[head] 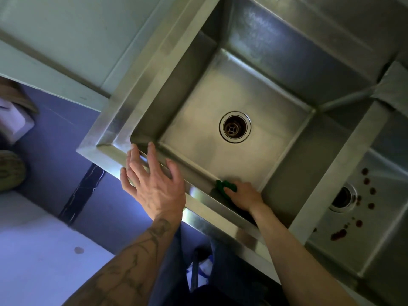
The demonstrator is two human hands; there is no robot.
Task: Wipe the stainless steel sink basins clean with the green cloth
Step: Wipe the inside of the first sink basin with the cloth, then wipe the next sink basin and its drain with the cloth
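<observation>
A deep stainless steel basin [194, 120] fills the middle of the view, with a round drain [235, 127] in its floor. My right hand [245, 195] reaches down inside it and presses a bunched green cloth [225, 186] against the lower part of the near wall. My left hand [154, 180] rests on the basin's front rim near the left corner, fingers spread, holding nothing. A second basin [379, 257] lies to the right, with its own drain [343, 198] and dark red spots and a smear [339, 234] on its floor.
A steel divider [337, 164] separates the two basins. A pale wall [66, 40] runs along the sink's left side. The bluish floor [44, 250] lies below left, with a rounded object [10, 171] at the left edge.
</observation>
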